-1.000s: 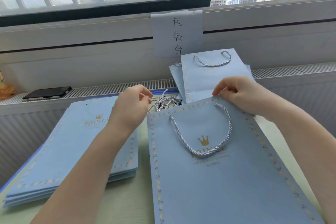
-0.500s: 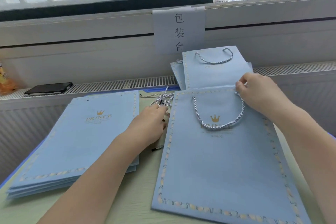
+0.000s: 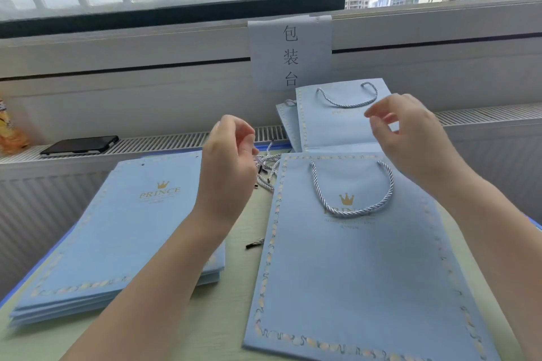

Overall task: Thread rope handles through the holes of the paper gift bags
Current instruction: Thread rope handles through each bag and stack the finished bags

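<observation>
Both the left hand (image 3: 227, 161) and right hand (image 3: 410, 138) hover loosely curled, holding nothing, above the threaded bag (image 3: 352, 258); spare ropes (image 3: 265, 168) lie between them, within reach.

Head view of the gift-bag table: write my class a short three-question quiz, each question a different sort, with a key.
1. True or false: the bag lying under the right hand already has a rope handle threaded.
2. Where is the stack of bags without handles? A) left of the loose ropes B) right of them C) on the windowsill
3. Fill in: the dark object on the radiator grille at left is a ____.

Key: 1 true; 2 A; 3 phone.
</observation>
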